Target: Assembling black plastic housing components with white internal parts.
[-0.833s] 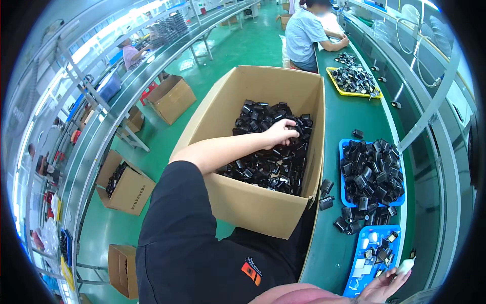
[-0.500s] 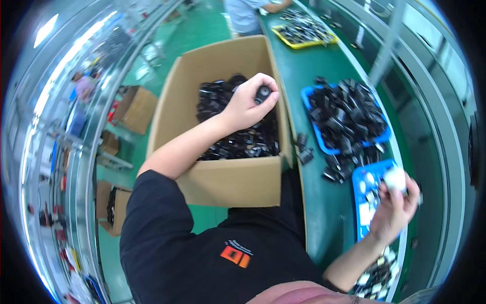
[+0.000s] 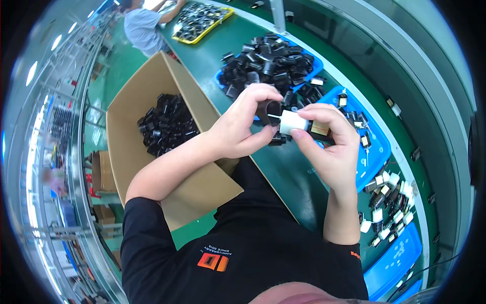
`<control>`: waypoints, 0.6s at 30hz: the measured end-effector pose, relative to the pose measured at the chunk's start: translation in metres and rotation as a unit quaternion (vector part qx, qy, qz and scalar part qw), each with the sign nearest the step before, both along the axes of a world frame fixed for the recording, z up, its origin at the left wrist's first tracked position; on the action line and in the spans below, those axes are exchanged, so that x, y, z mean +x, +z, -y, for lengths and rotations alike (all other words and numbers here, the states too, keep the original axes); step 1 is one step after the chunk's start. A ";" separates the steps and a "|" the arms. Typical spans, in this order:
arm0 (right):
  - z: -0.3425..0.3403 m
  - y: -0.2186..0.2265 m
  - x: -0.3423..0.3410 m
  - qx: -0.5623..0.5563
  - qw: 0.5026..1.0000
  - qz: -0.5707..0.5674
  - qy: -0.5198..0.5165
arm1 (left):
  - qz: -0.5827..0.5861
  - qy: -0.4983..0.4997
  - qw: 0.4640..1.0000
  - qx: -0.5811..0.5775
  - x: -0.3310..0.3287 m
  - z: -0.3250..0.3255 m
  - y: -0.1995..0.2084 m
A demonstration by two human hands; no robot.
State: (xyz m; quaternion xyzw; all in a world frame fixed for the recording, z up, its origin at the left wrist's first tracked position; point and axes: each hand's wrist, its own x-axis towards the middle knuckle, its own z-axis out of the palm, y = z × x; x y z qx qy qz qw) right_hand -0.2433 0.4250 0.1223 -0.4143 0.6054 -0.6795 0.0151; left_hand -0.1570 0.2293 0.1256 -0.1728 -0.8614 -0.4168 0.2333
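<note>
In front of my chest, over the green bench, my two hands meet. My left hand (image 3: 242,125) is closed around a black cup-shaped housing (image 3: 271,108), its mouth turned to the right. My right hand (image 3: 331,147) pinches a white cylindrical part (image 3: 292,122) between thumb and fingers; a black body with a gold-coloured label (image 3: 320,128) sits behind it. A thin white rod (image 3: 274,116) points from the white part into the housing's mouth. Fingers cover some of both pieces.
A cardboard box (image 3: 215,187) with black parts (image 3: 167,124) stands left of the bench (image 3: 202,66). Blue trays (image 3: 382,147) and heaped black housings (image 3: 268,63) lie on the bench. White-and-black parts (image 3: 390,202) are piled at right. A person (image 3: 144,28) works near a yellow tray (image 3: 223,19).
My left hand has come from over the box to the bench with the black housing. My right hand has brought the white part from the blue tray to meet it. The view has turned right.
</note>
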 end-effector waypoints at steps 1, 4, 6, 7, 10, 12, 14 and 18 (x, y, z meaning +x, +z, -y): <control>-0.002 0.001 0.001 0.014 1.000 0.001 -0.012 | 0.006 -0.008 1.000 0.002 -0.002 -0.001 -0.003; -0.009 0.007 -0.011 0.078 0.996 -0.029 -0.036 | 0.003 0.039 0.994 -0.100 -0.006 0.003 -0.007; -0.006 0.001 -0.010 0.070 0.996 -0.023 -0.049 | -0.032 0.024 0.988 -0.151 -0.007 0.002 -0.005; -0.003 0.001 -0.011 0.062 0.997 -0.024 -0.051 | -0.030 0.023 0.987 -0.154 -0.008 0.002 -0.006; 0.008 -0.009 -0.006 0.056 0.995 -0.032 -0.074 | -0.013 0.047 0.991 -0.120 -0.006 0.002 -0.016; 0.012 -0.012 -0.006 0.056 0.996 -0.024 -0.066 | -0.005 0.063 0.992 -0.109 -0.006 0.006 -0.017; 0.012 -0.013 -0.006 0.055 0.997 -0.001 -0.053 | 0.007 0.077 0.992 -0.096 -0.003 0.007 -0.019; 0.013 -0.018 -0.012 0.075 0.993 0.091 0.010 | -0.008 0.053 0.993 -0.110 0.000 0.010 -0.021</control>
